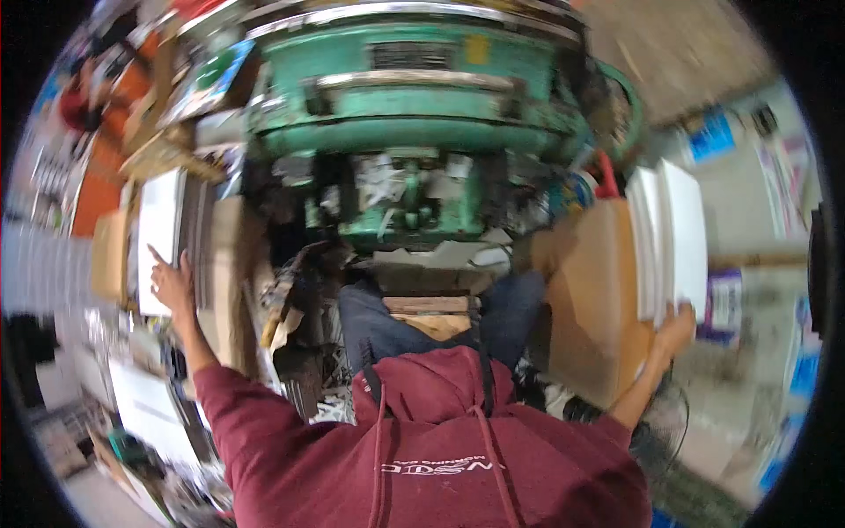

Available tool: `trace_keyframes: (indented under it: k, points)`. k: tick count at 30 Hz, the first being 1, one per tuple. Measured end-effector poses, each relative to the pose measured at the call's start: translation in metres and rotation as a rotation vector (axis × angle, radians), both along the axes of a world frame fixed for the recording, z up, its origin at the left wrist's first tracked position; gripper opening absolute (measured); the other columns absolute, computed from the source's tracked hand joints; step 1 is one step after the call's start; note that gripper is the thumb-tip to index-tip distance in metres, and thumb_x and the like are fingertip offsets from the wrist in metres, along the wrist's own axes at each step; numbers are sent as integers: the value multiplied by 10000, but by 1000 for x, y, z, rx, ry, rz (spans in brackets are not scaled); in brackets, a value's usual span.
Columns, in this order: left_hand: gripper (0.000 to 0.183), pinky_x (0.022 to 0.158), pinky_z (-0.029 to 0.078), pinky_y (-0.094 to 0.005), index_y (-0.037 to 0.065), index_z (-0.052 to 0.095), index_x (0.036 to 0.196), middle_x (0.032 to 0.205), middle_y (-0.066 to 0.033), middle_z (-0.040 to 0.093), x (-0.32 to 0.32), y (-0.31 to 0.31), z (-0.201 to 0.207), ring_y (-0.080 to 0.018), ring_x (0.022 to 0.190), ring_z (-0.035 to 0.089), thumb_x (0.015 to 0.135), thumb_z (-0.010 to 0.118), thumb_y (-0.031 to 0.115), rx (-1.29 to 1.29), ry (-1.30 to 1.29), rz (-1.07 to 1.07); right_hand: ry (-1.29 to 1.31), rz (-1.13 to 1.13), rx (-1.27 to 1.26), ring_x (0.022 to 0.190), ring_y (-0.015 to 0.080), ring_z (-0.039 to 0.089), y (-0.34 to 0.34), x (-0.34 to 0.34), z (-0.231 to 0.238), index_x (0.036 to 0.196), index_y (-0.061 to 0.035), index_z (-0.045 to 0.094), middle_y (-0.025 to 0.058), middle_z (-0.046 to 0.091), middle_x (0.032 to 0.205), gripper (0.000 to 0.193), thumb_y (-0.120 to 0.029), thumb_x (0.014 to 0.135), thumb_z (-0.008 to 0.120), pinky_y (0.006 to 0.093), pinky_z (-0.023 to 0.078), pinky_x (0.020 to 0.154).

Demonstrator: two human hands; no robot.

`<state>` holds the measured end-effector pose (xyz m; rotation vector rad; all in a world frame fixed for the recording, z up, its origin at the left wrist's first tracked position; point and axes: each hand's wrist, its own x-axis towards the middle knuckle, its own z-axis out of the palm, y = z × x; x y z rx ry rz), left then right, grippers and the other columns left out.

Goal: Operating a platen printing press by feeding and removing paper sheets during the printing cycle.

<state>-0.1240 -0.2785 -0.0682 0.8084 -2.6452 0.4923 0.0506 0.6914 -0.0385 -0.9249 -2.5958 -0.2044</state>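
Observation:
My left hand (173,280) rests with fingers spread on the white top face of a stack of boards or paper (160,220) at my left. Greyish layered edges show along that stack's right side. On the right, my right hand (676,327) closes around the near edge of a white paper block (682,238), its fingers partly hidden. A second white stack (647,242) lies right beside that block, on top of a large brown cardboard box (585,290). Whether the white pieces are loose sheets or bound blocks I cannot tell.
A large green machine (414,136) with a metal bar stands in front of me. Paper scraps (383,185) lie in its lower opening. A brown box (227,282) stands beside the left stack. More white boards (154,409) lie at the lower left. A red handle (606,176) sticks up near the right box.

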Motion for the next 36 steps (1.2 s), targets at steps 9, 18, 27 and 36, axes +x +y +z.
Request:
trace_keyframes:
  k: [9,18,27,36]
  points:
    - [470,1079,416,-435,142,573,1429,1302,-135,643,-94,223,59,-332,1244,574,1009,607,349,211,31,-837,-32,46,-561,682,164,652,57,-8,55,935,0,784,103,733,747,373,-331,776,844,317,498,668]
    - [442,1054,449,-421,152,629,1383,1217,-136,691,-103,383,125,-303,1181,621,949,694,206,459,139,-1367,138,-102,-683,564,123,599,25,-6,55,947,25,733,78,708,849,313,-192,768,872,269,477,510]
    - [625,1115,389,-456,162,473,1501,1414,-134,572,-173,375,71,-335,1326,515,973,617,464,469,-155,-1283,234,77,-42,828,238,722,6,2,81,1097,-1,706,194,721,982,236,-168,1018,559,348,569,715]
    - [1003,1242,30,-583,132,129,1639,1665,-276,93,-44,342,-7,-476,1540,14,925,435,768,516,-628,-1096,481,580,-794,1254,226,593,-64,-77,103,1104,27,736,137,685,1294,223,-114,1031,579,361,460,1079]
